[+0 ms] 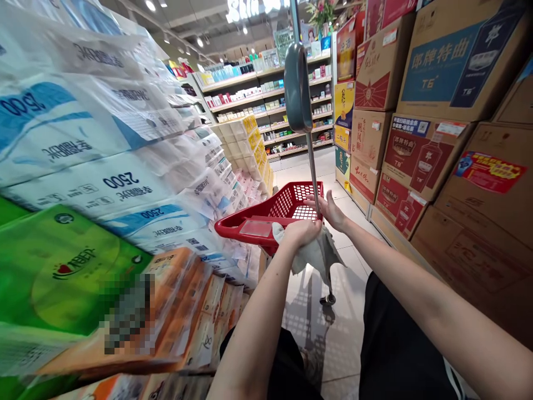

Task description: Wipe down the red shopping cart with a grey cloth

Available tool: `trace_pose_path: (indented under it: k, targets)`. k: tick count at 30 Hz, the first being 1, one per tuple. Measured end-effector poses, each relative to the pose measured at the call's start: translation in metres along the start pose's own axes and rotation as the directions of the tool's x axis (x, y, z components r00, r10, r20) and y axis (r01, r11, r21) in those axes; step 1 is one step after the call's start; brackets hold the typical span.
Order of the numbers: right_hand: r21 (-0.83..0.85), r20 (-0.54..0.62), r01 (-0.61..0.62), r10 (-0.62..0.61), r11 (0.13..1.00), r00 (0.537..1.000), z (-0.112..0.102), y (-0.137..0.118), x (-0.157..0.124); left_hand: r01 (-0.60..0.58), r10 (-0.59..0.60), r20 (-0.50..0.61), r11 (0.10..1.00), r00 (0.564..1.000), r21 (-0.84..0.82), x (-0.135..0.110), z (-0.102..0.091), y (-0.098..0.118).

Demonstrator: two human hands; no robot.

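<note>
A grey-white cloth (pixel 317 260) hangs beneath my left hand (pixel 306 230), which closes on it at the foot of the visible metal pole (pixel 312 161). My left fingers are partly hidden. Beside the pole my right hand (pixel 327 212) is open, thumb raised and fingers stretched toward the left behind the pole. A thick dark grey grip (pixel 297 88) sits higher on that pole. Below, the pole disappears behind my left hand and the cloth. Just beyond both hands stands a red wheeled basket (pixel 245 228) with slotted walls.
Wrapped tissue packs (pixel 125 183) are stacked along the left, with a green pack (pixel 62 272) close by. Cartons (pixel 441 66) rise on the right. Shelves of small boxes (pixel 266 89) stand at the back. A caster wheel (pixel 327 300) rests on the tiled floor (pixel 343 333).
</note>
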State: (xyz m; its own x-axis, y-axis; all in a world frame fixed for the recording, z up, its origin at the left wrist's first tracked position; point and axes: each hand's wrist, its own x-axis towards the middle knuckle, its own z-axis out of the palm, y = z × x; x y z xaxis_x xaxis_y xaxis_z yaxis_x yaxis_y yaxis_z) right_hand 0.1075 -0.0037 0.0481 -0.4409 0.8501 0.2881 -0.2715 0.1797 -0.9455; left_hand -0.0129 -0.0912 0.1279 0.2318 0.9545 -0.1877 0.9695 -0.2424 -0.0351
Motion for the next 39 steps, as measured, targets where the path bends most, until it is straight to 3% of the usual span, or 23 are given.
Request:
trace_pose_path:
  k: [3, 7, 11, 14, 18, 21, 26, 31, 34, 37, 39]
  targets:
    - [-0.278, -0.041, 0.01, -0.022, 0.961, 0.999, -0.014, 0.02, 0.002, -0.041, 0.044, -0.099, 0.999, 0.994, 0.034, -0.006, 0.005, -0.005]
    - [-0.696, -0.008, 0.086, -0.128, 0.713, 0.992, -0.021, 0.039, 0.003, -0.074, 0.095, -0.149, 0.987, 0.984, 0.141, -0.021, 0.01, -0.02]
    - [-0.871, 0.092, 0.17, -0.187, 0.46, 0.978, -0.007, 0.039, 0.004, -0.004, 0.04, -0.205, 0.985, 0.978, 0.173, -0.032, 0.016, -0.031]
    - [-0.916, 0.097, 0.165, -0.198, 0.366, 0.976, 0.004, 0.036, 0.002, 0.104, -0.052, -0.281, 0.979, 0.958, 0.174, -0.037, 0.024, -0.028]
    - [-0.926, 0.07, 0.126, -0.167, 0.355, 0.983, 0.01, 0.035, -0.004, 0.213, -0.162, -0.361, 0.971, 0.918, 0.109, -0.035, 0.034, -0.011]
    - [-0.928, 0.066, 0.112, -0.141, 0.354, 0.988, 0.01, 0.034, -0.009, 0.245, -0.219, -0.315, 0.968, 0.923, 0.046, -0.024, 0.034, 0.003]
    - [-0.901, 0.042, 0.103, -0.152, 0.421, 0.987, 0.006, 0.036, -0.016, 0.164, -0.155, -0.158, 0.985, 0.975, 0.049, -0.009, 0.024, 0.009]
    - [-0.866, 0.012, 0.087, -0.154, 0.493, 0.988, -0.003, 0.043, -0.015, 0.032, -0.018, -0.177, 0.997, 0.984, 0.077, -0.018, 0.022, 0.003]
    - [-0.842, 0.027, 0.116, -0.172, 0.527, 0.985, -0.006, 0.044, -0.016, 0.038, -0.008, -0.284, 0.994, 0.959, 0.102, -0.029, 0.027, 0.005]
    - [-0.82, 0.032, 0.131, -0.185, 0.557, 0.982, -0.007, 0.044, -0.018, 0.112, -0.025, -0.485, 0.982, 0.874, 0.15, -0.045, 0.033, 0.004]
    - [-0.816, 0.024, 0.128, -0.189, 0.564, 0.982, -0.006, 0.044, -0.018, 0.124, -0.019, -0.53, 0.979, 0.848, 0.163, -0.054, 0.035, -0.003]
